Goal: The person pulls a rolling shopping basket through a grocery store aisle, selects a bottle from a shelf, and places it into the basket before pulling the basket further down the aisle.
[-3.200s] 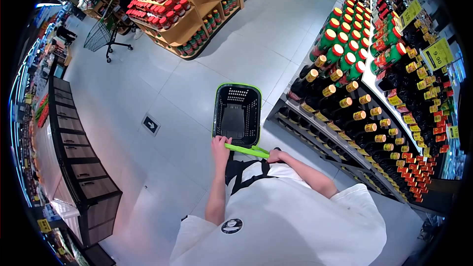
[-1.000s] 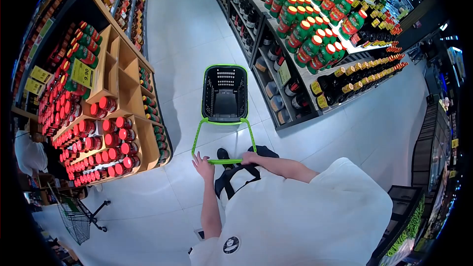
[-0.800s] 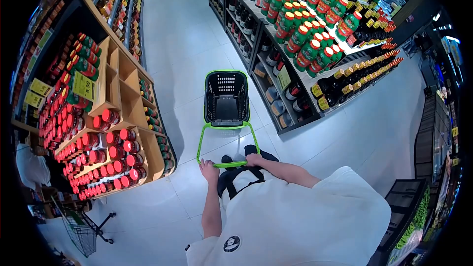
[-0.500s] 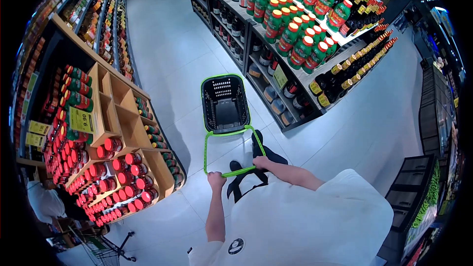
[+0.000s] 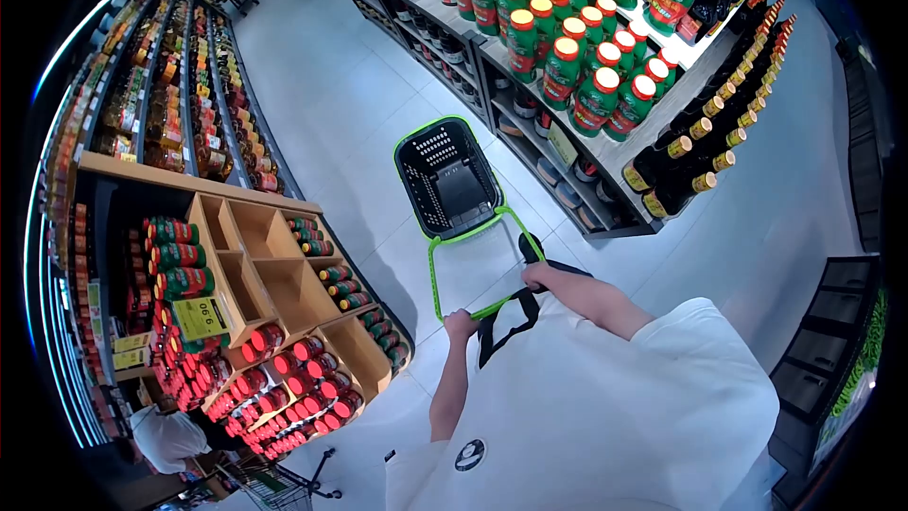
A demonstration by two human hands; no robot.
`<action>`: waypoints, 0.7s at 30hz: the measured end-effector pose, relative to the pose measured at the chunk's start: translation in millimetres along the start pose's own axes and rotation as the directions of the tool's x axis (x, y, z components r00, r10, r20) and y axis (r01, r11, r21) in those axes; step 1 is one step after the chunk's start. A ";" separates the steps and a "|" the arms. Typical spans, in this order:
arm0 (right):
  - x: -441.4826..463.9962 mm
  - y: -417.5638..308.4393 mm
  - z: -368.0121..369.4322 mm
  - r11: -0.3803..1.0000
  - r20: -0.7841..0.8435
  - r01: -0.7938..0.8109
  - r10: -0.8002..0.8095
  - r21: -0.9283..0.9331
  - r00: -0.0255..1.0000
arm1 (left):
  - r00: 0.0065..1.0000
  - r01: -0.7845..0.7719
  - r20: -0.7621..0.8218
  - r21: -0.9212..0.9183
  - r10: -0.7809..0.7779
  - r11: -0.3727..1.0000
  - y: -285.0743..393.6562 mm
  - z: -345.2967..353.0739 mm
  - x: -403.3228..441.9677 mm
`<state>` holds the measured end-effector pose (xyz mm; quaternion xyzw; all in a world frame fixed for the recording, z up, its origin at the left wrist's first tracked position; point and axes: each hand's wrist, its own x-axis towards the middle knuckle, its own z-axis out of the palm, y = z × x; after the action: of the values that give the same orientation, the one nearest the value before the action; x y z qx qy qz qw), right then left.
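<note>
A black shopping basket (image 5: pixel 413 197) with a green rim and a long green pull handle (image 5: pixel 435 281) stands on the floor in front of me. Nothing shows inside it. My left hand (image 5: pixel 461 324) is closed around the left corner of the handle's crossbar. My right hand (image 5: pixel 536 274) grips the right end of that handle, close to my body. A black strap (image 5: pixel 511 339) hangs against the front of my white shirt.
On my left stands a wooden display (image 5: pixel 293 291) with red-lidded jars (image 5: pixel 303 385) and green bottles. On my right, a dark shelf unit (image 5: pixel 619 208) bears green bottles (image 5: pixel 596 99) and dark bottles (image 5: pixel 676 170). A person in white (image 5: pixel 167 440) and a cart (image 5: pixel 284 487) are at lower left.
My view has turned, and the aisle displays have shifted and tilted. The basket sits slightly farther right in view. Both hands keep their hold on the handle.
</note>
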<state>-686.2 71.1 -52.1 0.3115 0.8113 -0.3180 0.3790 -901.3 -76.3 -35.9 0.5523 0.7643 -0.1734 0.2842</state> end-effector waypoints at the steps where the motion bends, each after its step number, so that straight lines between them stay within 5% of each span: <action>1: 2.0 9.8 -12.1 1.000 -0.014 -0.007 0.007 0.008 1.000 | 1.000 -0.007 -0.001 0.000 0.007 1.000 9.5 -9.6 7.7; 10: 6.8 84.9 -84.8 0.988 -0.287 -0.082 0.117 0.132 0.951 | 0.999 0.020 -0.038 -0.007 -0.020 1.000 64.7 -78.1 91.0; 15: 24.3 91.6 -109.6 0.985 -0.253 -0.110 0.141 0.136 0.957 | 0.994 0.008 -0.108 -0.028 -0.011 1.000 61.4 -86.7 115.7; 21: 51.7 95.8 -149.2 0.994 -0.061 -0.099 0.101 0.040 0.993 | 1.000 0.007 0.005 -0.040 -0.007 0.999 46.4 -100.6 141.6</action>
<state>-703.7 254.8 -44.8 0.3688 0.8002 -0.3035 0.3627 -914.4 102.8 -43.9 0.5434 0.7689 -0.1601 0.2965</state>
